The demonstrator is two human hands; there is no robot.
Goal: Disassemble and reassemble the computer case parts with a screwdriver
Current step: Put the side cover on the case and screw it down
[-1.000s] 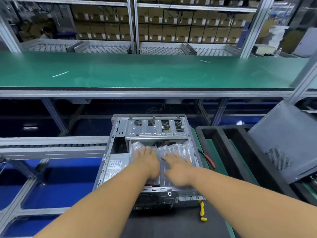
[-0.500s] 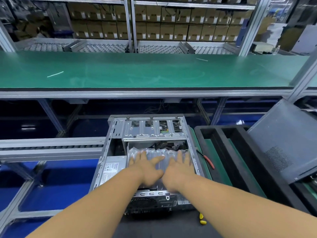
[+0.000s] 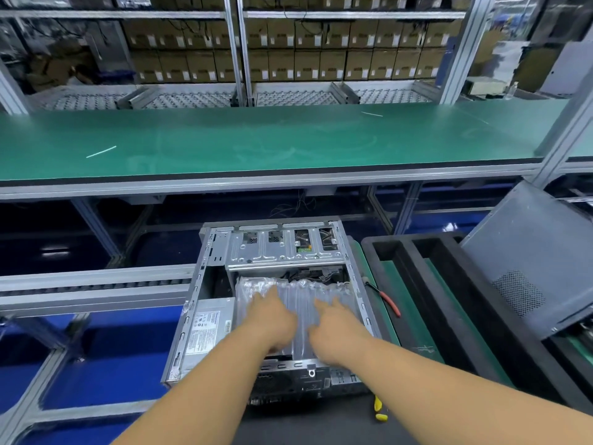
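An open silver computer case (image 3: 205, 300) lies flat on the work surface in front of me. A clear inflated air cushion (image 3: 301, 300) sits inside it, right of the grey power supply (image 3: 205, 332). My left hand (image 3: 272, 319) and my right hand (image 3: 337, 329) rest side by side on top of the cushion, fingers spread and pressing on it. A metal drive bracket (image 3: 282, 252) spans the far end of the case. A yellow-handled tool (image 3: 379, 409) lies at the case's near right corner, partly hidden by my right arm.
The dark grey side panel (image 3: 529, 274) leans at the right over a black foam tray (image 3: 449, 300). Red-handled pliers (image 3: 390, 303) lie just right of the case. A green shelf (image 3: 256, 142) runs above, and a roller conveyor (image 3: 96, 287) sits to the left.
Both hands stayed on the cushion and drew slightly back toward its near half, fingers more spread. The camera shifted a little; the case has not moved.
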